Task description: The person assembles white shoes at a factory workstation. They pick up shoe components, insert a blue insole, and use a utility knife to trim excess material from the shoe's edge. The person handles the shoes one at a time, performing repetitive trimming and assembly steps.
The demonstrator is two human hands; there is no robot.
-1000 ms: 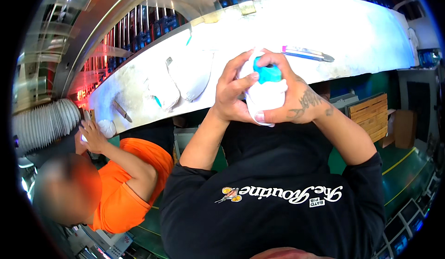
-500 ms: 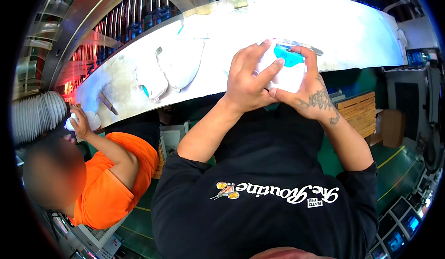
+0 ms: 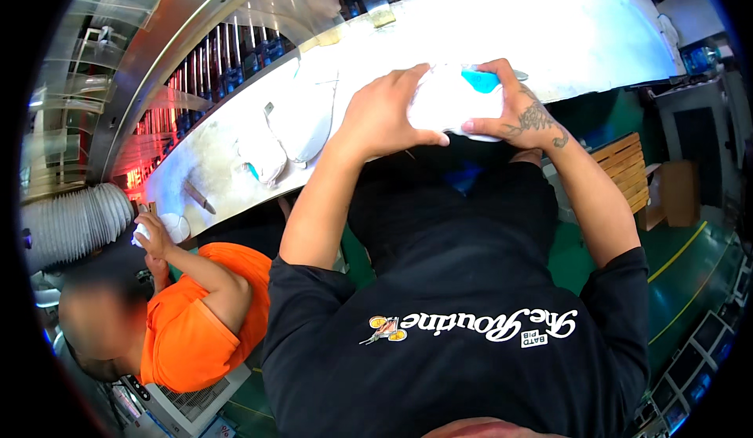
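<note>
Above the table's near edge, my left hand (image 3: pixel 383 115) and my right hand (image 3: pixel 514 107) grip a white rounded piece (image 3: pixel 451 105) from its two sides. Its surface is washed out by glare, so its exact kind cannot be made out. A turquoise patch (image 3: pixel 481 82) shows on its upper right part, by my right fingers. My left thumb lies along the lower edge, and my right thumb presses close by. Behind my right fingers, the tip of a flat grey thing (image 3: pixel 521 75) shows on the table. Left of my left hand lie a large white flat piece (image 3: pixel 310 124) and a smaller white piece (image 3: pixel 263 159).
The long white table (image 3: pixel 565 38) curves across the far side. At left, a co-worker in an orange shirt (image 3: pixel 200 328) holds a small white thing near a narrow dark tool (image 3: pixel 199 196) and a ribbed white hose (image 3: pixel 78 222). Wooden slats (image 3: pixel 621 167) and a cardboard box (image 3: pixel 674 193) stand at right.
My hands have moved apart to the sides of the white piece, and it sits slightly further left, showing more of its face. The turquoise patch looks smaller. The co-worker's hand has shifted slightly.
</note>
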